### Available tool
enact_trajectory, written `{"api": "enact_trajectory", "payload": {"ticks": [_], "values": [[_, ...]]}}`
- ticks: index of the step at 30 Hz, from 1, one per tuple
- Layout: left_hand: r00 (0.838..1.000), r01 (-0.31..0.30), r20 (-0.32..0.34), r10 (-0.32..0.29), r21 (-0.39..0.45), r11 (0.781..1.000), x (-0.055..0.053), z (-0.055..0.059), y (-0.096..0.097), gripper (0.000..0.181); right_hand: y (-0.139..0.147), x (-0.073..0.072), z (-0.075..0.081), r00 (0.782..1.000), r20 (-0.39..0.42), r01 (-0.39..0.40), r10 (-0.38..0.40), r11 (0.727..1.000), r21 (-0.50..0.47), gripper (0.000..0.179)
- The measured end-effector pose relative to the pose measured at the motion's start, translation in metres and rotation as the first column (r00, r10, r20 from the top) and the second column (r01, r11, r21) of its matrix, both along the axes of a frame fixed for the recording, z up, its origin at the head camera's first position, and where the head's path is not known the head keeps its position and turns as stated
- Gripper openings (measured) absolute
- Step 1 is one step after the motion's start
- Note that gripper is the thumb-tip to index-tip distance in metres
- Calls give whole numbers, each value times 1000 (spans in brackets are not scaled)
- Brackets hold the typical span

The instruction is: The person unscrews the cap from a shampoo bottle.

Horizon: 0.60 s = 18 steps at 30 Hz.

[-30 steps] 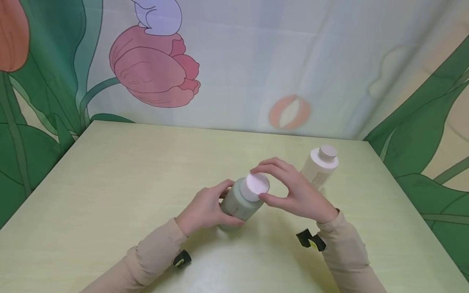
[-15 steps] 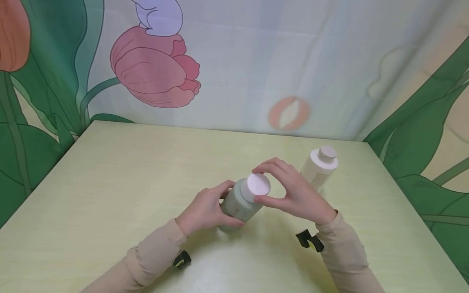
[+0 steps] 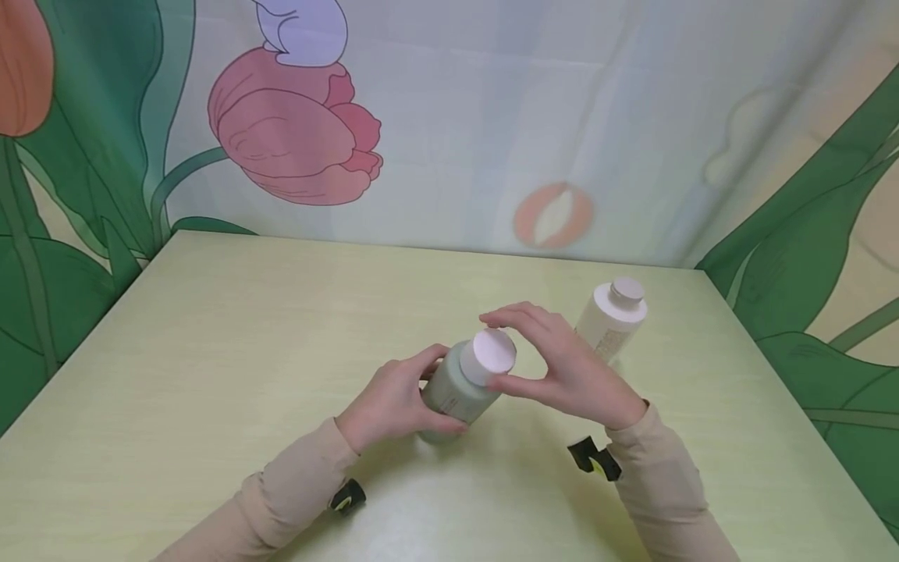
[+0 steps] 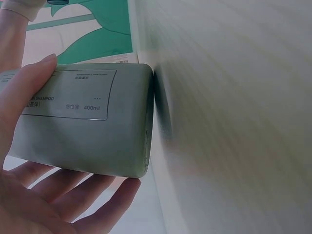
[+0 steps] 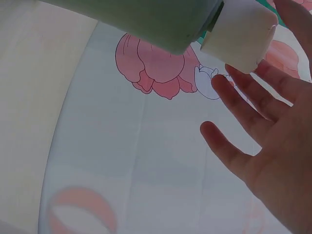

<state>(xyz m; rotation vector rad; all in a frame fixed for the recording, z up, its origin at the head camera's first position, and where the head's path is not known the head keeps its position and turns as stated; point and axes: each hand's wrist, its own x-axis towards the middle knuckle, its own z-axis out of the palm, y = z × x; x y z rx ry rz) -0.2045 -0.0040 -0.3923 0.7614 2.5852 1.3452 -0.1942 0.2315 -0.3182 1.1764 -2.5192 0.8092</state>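
A grey-green shampoo bottle (image 3: 453, 398) leans to the right above the middle of the table. My left hand (image 3: 393, 402) grips its body, thumb on the near side and fingers underneath in the left wrist view. Its base (image 4: 148, 122) is close to the tabletop; whether they touch I cannot tell. At the top is a white cap (image 3: 492, 355), still on the bottle. My right hand (image 3: 565, 371) holds the cap loosely between curled fingers and thumb. In the right wrist view the fingertips (image 5: 234, 70) are at the cap's edge, and the other fingers spread apart.
A white bottle (image 3: 614, 316) with a white cap stands upright behind the right hand, which partly covers it. The pale wooden table (image 3: 246, 336) extends to both sides. A printed flower curtain (image 3: 435, 133) hangs along its back edge.
The right fingers shift slightly around the cap, and the index fingertip now sits a little above its rim. The left hand and the shampoo bottle stay almost still.
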Motion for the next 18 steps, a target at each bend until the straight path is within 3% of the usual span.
{"api": "enact_trajectory", "payload": {"ticks": [6, 11, 18], "values": [[1000, 7, 2, -7, -5, 1000, 0, 0, 0, 72, 0, 0, 1, 999, 32, -24, 24, 999, -23, 46], [1000, 8, 7, -8, -12, 1000, 0, 0, 0, 72, 3, 5, 2, 996, 77, -48, 45, 998, 31, 52], [1000, 12, -1, -12, -5, 1000, 0, 1, 0, 72, 2, 4, 4, 998, 60, -35, 32, 998, 56, 64]]}}
